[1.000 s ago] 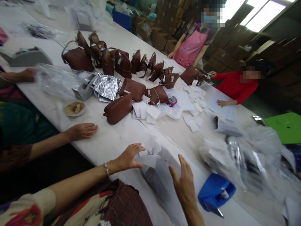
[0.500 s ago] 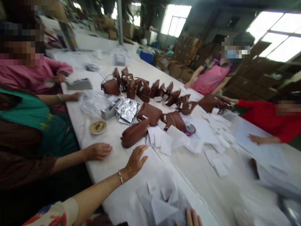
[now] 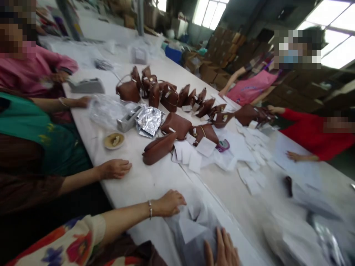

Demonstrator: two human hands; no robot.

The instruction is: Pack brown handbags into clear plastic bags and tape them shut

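Note:
My left hand (image 3: 169, 203), with a silver bracelet at its wrist, is at the upper left edge of a bundle of thin white wrapping (image 3: 201, 225). Its fingers are bent and a little apart, with nothing held between them. My right hand (image 3: 223, 249) lies with spread fingers on the lower right of the bundle, partly cut off by the frame's bottom edge. A white card or paper flap shows on top of the bundle; what it wraps is hidden. Beyond my left hand lies a brown pouch (image 3: 158, 148), next to several white cards (image 3: 195, 162).
Several brown bags (image 3: 176, 126) stand along the table (image 3: 155, 181). A silver foil stack (image 3: 150, 120), a small dish (image 3: 114, 140) and a purple tape roll (image 3: 222, 145) lie nearer. A co-worker's hand (image 3: 115, 169) rests at the left edge. Other people are around the table.
My left hand has come down and right from above the table to the bundle's edge. More of my right hand shows, on the bundle. The camera view has shifted slightly.

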